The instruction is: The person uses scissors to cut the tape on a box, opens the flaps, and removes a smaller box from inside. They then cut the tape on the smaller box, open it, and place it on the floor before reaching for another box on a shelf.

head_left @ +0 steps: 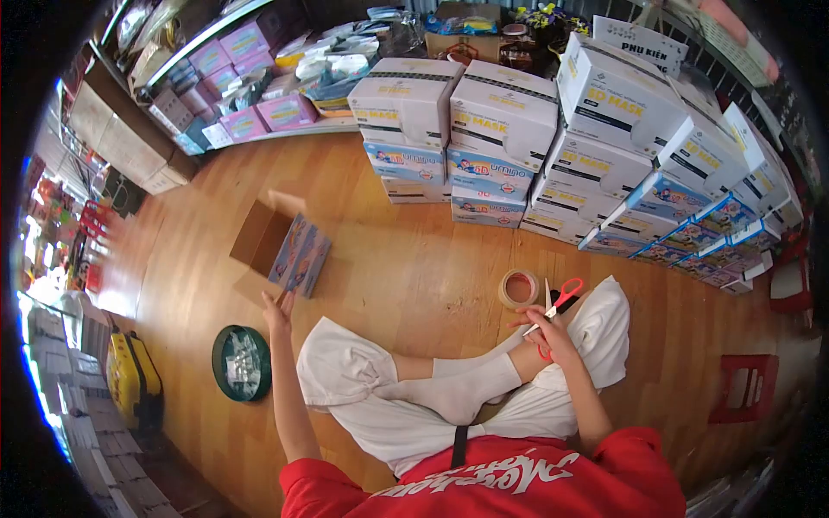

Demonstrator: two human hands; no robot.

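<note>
On the wooden floor to the front left, an open cardboard box [306, 255] with a blue printed side lies with its flaps spread. My left hand [278, 311] reaches out to it, its fingers closed on the near flap. Over my crossed legs, my right hand [555, 339] holds a pair of scissors [551, 312] with red handles, the blades spread apart. Just beyond that hand a roll of brown tape [503, 292] rests on the floor. A dark object [566, 300] beside the scissors is partly covered.
A green round tray [219, 377] with small plastic packets stands left of my knee. Stacked mask cartons [501, 112] line the back and right. Shelves with pink boxes [287, 112] are at the back left. A yellow case [134, 375] sits left, a red stool [744, 388] right.
</note>
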